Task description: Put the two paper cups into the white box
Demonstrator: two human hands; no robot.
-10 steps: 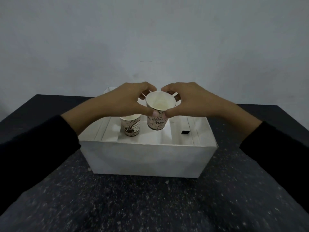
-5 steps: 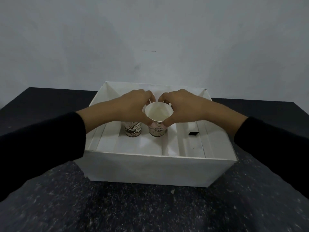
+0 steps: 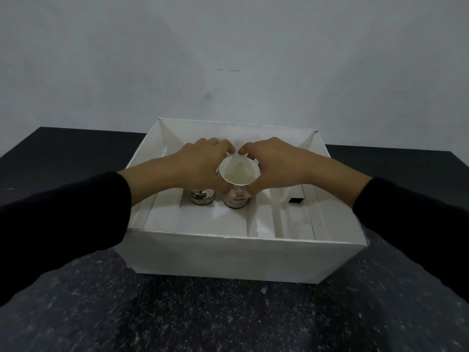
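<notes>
An open white box (image 3: 243, 260) stands on the dark table. Inside it, a printed paper cup (image 3: 238, 181) sits upright on the box floor, its white inside facing me. My left hand (image 3: 195, 166) and my right hand (image 3: 276, 163) both wrap around this cup from either side, fingertips almost meeting behind its rim. A second printed paper cup (image 3: 202, 197) stands just to its left on the box floor, its top hidden under my left hand.
A small black square (image 3: 296, 200) lies on the box floor to the right of the cups. The box sits on a dark speckled table (image 3: 203, 313), with a plain grey wall behind. Both my sleeves are black.
Both hands have lowered the cup from above the box rim down to the box floor, beside the other cup. The view has shifted closer to the box.
</notes>
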